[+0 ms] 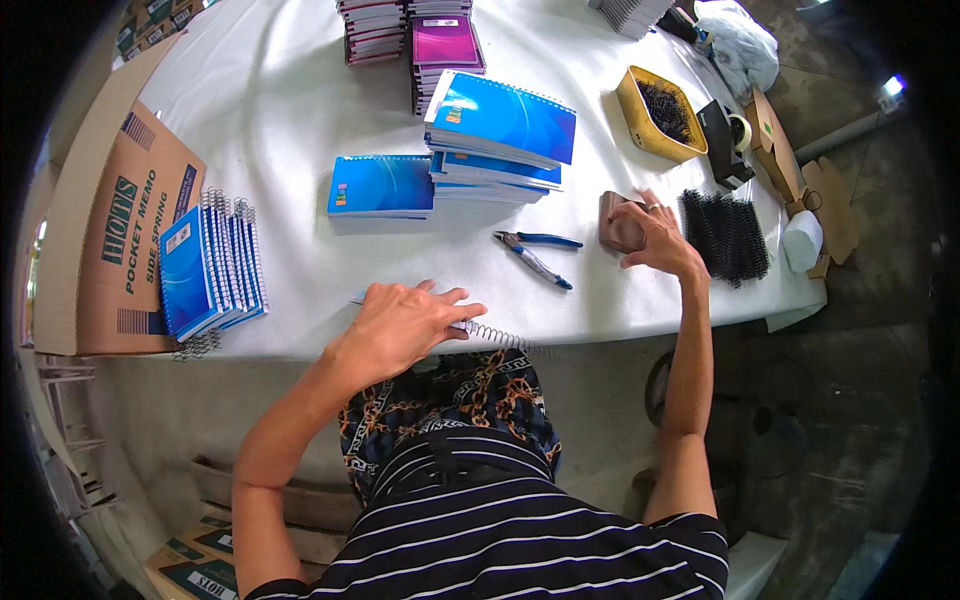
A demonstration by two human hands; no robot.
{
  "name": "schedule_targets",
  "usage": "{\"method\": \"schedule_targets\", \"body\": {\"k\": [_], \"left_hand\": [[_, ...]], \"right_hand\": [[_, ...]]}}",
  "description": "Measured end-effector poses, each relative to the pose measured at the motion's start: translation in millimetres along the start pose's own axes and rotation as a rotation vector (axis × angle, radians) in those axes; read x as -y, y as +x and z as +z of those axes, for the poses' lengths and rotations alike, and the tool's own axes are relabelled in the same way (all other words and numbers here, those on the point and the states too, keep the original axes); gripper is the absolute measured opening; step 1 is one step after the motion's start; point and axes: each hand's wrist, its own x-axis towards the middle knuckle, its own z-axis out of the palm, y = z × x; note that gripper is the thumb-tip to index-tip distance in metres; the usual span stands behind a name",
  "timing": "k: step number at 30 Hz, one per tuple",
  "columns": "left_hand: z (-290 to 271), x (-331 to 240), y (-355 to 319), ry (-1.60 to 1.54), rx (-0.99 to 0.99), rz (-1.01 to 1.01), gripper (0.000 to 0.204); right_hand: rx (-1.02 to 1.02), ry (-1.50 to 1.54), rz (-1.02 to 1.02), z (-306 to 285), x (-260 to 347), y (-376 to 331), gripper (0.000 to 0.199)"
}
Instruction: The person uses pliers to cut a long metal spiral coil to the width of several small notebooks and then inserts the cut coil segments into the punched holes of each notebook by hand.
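Note:
My left hand [405, 322] lies flat, fingers spread, on a notebook at the table's near edge; its silver spiral wire [495, 335] sticks out to the right of the hand. My right hand [655, 240] is curled around a small brown block [615, 222] on the white table [290, 110]. Blue-handled pliers [535, 250] lie between the two hands. Right of my right hand sits a bundle of black spiral bindings [727, 235].
Stacks of blue notebooks [500, 135] and one blue notebook [380, 186] lie mid-table; purple notebook stacks [445, 45] behind. A row of bound blue notebooks [210, 270] rests by a cardboard box [110, 230] at left. A yellow tub [660, 115] of black coils and a tape dispenser [728, 140] stand at right.

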Motion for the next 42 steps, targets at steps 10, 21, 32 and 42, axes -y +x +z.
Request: {"method": "schedule_targets", "body": {"k": [10,21,32,42], "left_hand": [[16.1,20.2,-22.0,0.157,-0.351,-0.113,0.086],[7.0,28.7,-7.5,0.130,-0.430,-0.174,0.081],[3.0,35.6,-7.4,-0.015,-0.419,-0.236,0.086],[25.2,52.8,1.3,-0.713,-0.770,-0.248,0.114]], "right_hand": [[0.578,0.850,-0.591,-25.0,153.9,16.6,0.041],[0.503,1.144,-0.617,-6.4,138.8,32.4,0.061],[0.462,1.001,-0.481,-11.7,168.6,44.3,0.058],[0.373,1.420,-0.639,0.7,159.1,51.6,0.056]]}}
